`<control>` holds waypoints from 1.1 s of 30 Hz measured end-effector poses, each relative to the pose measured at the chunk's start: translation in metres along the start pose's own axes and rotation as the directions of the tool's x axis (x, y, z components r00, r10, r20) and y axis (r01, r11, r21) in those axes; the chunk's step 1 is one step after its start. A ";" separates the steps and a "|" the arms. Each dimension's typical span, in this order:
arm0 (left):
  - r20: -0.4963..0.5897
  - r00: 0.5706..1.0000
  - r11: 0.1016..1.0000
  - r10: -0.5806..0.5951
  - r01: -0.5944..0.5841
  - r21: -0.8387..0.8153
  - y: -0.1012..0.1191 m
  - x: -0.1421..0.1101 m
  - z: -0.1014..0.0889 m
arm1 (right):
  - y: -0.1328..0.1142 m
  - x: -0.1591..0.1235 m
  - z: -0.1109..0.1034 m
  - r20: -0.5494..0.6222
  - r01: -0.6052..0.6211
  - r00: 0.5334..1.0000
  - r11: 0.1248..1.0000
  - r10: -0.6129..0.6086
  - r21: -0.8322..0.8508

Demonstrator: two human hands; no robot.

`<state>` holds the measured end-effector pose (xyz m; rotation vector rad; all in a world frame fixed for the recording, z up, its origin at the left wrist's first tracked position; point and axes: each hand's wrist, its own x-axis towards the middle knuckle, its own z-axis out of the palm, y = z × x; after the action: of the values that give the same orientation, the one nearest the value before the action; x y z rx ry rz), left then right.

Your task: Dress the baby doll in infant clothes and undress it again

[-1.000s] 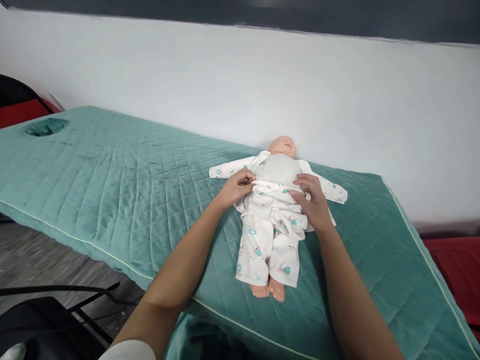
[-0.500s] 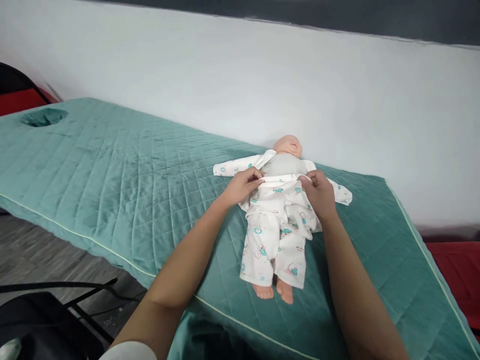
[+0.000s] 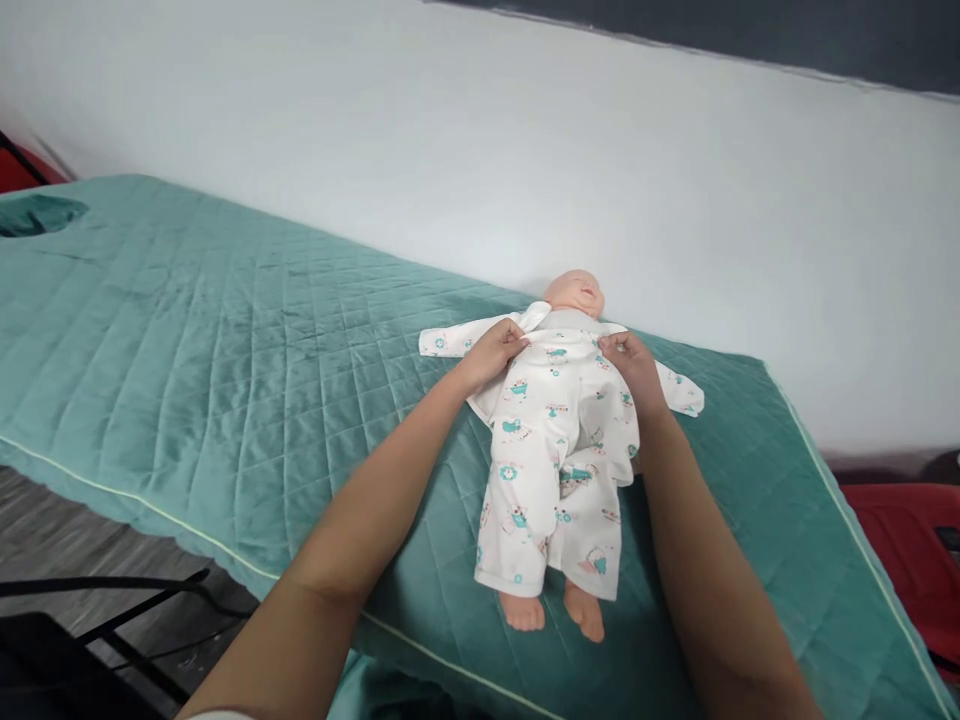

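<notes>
Trousers: here the white printed trousers [image 3: 555, 430] are seen on the doll, with the waistband [image 3: 564, 335] held up high across its chest, just under the neck.
Doll: it is laid face up on the bed, near the wall; its head [image 3: 576, 292] is turned slightly to one side, and both feet [image 3: 523, 611] are left uncovered below the trouser hems.
Left hand: one end of the waistband is pinched by the left hand [image 3: 491, 355], the fingers clamped together on the cloth.
Right hand: the other end is gripped by the right hand [image 3: 636, 370], its fingers also closed on the edge.
Top: a white printed top [image 3: 457, 338] is spread open around the doll, its sleeves stretched out to both sides; a pale grey patch is shown at the chest, above the waistband.
Bed: all of this is carried by the bed [image 3: 247, 350], covered in quilted green cloth edged with pale piping; a hollow [image 3: 37, 214] is seen at the far left.
Surroundings: the bed is backed by a white wall [image 3: 337, 120], topped by a dark band [image 3: 810, 40]; a red item [image 3: 900, 540] is glimpsed at right, and a black frame [image 3: 97, 588] over the grey floor [image 3: 67, 530] at lower left.
</notes>
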<state>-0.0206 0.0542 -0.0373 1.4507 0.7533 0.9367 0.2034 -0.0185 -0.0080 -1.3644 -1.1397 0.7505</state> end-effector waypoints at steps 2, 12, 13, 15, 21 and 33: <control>-0.024 1.000 1.000 0.002 -0.002 0.022 0.001 -0.003 0.002 | 0.005 0.001 -0.001 -0.035 -0.013 0.999 1.000 0.013 0.015; -0.072 0.971 0.832 0.229 -0.156 0.533 0.004 -0.023 0.008 | 0.010 -0.012 0.000 -0.302 -0.047 0.953 0.990 0.004 -0.135; -0.050 0.973 0.821 0.224 -0.161 0.548 0.004 -0.024 0.005 | 0.009 -0.014 0.000 -0.284 -0.044 0.959 0.989 0.003 -0.139; 0.001 0.982 0.824 0.189 -0.159 0.543 0.006 -0.025 0.001 | 0.008 -0.017 -0.003 -0.241 -0.047 0.970 0.988 0.009 -0.150; 0.002 0.987 0.817 0.163 -0.136 0.560 0.010 -0.028 0.001 | 0.010 -0.024 -0.024 -0.024 -0.104 0.995 0.978 0.101 -0.180; -0.290 0.948 0.866 0.130 0.035 0.500 -0.001 -0.015 0.014 | 0.021 -0.014 -0.022 -0.033 0.033 0.998 0.951 -0.045 -0.309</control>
<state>-0.0150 0.0347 -0.0394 1.7954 1.2760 1.0767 0.2239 -0.0366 -0.0273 -1.6030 -1.2874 0.5281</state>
